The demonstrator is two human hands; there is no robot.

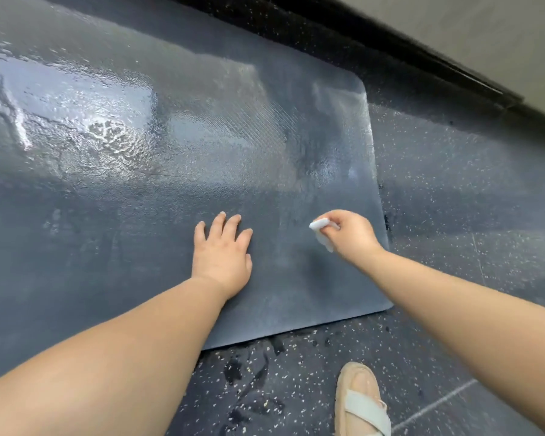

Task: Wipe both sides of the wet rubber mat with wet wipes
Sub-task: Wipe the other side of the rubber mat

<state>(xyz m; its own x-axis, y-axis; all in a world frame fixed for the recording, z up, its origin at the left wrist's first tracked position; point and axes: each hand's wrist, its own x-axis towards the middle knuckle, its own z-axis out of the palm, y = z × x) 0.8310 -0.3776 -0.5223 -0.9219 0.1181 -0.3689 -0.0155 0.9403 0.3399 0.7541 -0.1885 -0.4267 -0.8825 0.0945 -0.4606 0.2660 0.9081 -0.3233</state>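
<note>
One wipe (319, 225) between right fingers (336, 217) (left hand (222, 253) on mat (177, 190))

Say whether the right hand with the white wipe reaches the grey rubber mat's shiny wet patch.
Probably not: the right hand is at the right edge of the grey rubber mat, the shiny wet patch far left.

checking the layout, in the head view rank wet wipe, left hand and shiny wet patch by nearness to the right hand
1. wet wipe, pinched in the right hand
2. left hand, flat on the mat, leftward
3. shiny wet patch, mat's far left
</note>
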